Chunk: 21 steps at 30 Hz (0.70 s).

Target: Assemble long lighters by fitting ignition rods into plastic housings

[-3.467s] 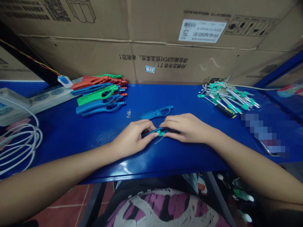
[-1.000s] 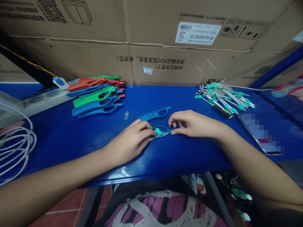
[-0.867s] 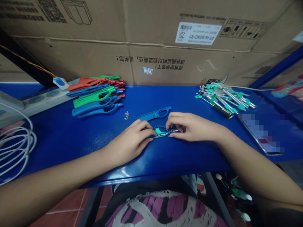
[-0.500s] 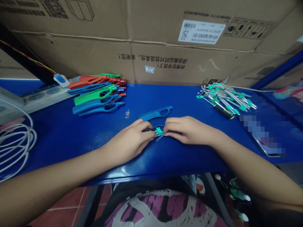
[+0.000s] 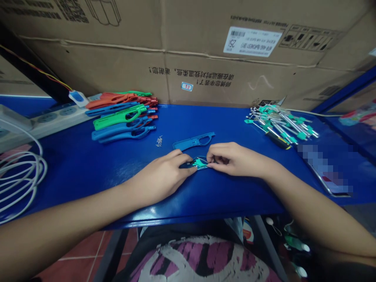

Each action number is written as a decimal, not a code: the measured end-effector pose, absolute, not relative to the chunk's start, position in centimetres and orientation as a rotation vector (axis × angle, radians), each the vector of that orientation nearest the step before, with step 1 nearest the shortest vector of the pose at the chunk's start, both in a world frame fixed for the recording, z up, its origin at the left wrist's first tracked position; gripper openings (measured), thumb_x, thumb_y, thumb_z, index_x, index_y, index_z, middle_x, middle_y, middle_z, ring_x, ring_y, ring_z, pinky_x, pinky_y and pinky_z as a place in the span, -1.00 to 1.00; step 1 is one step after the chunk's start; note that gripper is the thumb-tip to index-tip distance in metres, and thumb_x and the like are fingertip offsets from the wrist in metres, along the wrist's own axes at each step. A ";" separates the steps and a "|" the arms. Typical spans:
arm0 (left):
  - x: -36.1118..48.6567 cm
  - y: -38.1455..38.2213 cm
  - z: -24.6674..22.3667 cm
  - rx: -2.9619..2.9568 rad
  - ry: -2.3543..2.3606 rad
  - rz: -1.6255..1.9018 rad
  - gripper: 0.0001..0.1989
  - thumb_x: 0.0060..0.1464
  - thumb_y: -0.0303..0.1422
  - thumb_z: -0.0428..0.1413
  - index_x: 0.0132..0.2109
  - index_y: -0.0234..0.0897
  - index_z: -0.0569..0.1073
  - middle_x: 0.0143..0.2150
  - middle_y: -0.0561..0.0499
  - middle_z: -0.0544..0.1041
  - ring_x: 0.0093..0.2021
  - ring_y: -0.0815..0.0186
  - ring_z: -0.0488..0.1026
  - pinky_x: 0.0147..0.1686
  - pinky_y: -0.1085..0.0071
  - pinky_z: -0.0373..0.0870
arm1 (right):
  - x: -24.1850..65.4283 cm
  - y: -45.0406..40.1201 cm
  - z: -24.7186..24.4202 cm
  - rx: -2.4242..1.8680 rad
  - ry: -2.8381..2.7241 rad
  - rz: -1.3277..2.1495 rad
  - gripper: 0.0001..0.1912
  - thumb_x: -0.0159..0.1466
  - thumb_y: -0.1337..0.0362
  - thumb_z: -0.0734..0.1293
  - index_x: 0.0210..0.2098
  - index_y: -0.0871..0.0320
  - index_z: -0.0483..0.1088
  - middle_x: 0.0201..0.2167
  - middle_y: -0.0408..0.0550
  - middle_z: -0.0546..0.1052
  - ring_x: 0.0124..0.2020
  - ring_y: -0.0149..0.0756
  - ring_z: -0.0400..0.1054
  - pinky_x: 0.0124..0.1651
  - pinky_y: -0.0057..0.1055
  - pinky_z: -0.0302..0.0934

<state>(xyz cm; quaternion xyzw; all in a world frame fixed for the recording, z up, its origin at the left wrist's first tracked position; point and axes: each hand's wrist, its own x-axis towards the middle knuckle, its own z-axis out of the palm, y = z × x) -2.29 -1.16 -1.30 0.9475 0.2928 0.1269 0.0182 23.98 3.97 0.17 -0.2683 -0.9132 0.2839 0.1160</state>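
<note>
On the blue table, my left hand [image 5: 170,174] is closed in a pinch on the left part of a blue lighter shell half, which it mostly covers. A green trigger piece [image 5: 200,162] with thin metal parts lies in that shell, showing between the two hands. My right hand [image 5: 227,159] has thumb and fingertips closed at the right end of the trigger assembly; what sits between those fingertips is partly hidden. Just beyond the hands lies another blue shell half [image 5: 194,141], with its trigger opening toward the right.
Orange, green and blue lighter shells [image 5: 123,117] are piled at the left. Tiny screws [image 5: 159,141] lie near them. At the right are a heap of metal rods with green triggers [image 5: 282,121], a black-yellow tool [image 5: 277,140] and a phone [image 5: 326,172]. A cardboard box [image 5: 194,47] stands behind.
My right hand has shifted slightly right, and more of the green trigger piece shows between the hands. The clear strip seen sticking out below is no longer visible. The left hand keeps its pinch.
</note>
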 end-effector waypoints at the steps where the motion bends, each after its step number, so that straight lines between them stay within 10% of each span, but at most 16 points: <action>1: -2.3 -1.2 -1.3 2.954 0.904 0.378 -0.66 0.38 -0.40 -0.03 0.14 -0.24 0.56 -0.01 -0.21 0.53 -0.05 0.10 0.44 -0.09 0.17 0.55 | 24.0 4.0 0.2 -0.779 -2.678 0.820 -0.97 0.33 0.39 0.31 -0.25 0.15 0.39 -0.32 -0.11 0.48 -0.41 -0.44 0.28 -0.35 -0.49 0.13; 21: -2.6 -0.7 -1.5 2.944 0.814 0.554 -0.67 0.39 -0.40 -0.05 0.08 -0.32 0.58 0.04 -0.10 0.64 0.00 0.17 0.58 0.03 0.21 0.57 | 24.3 3.8 0.9 -0.675 -2.794 0.728 -0.86 0.39 0.24 0.31 -0.20 0.15 0.50 -0.17 -0.04 0.45 -0.27 -0.38 0.34 -0.22 -0.43 0.20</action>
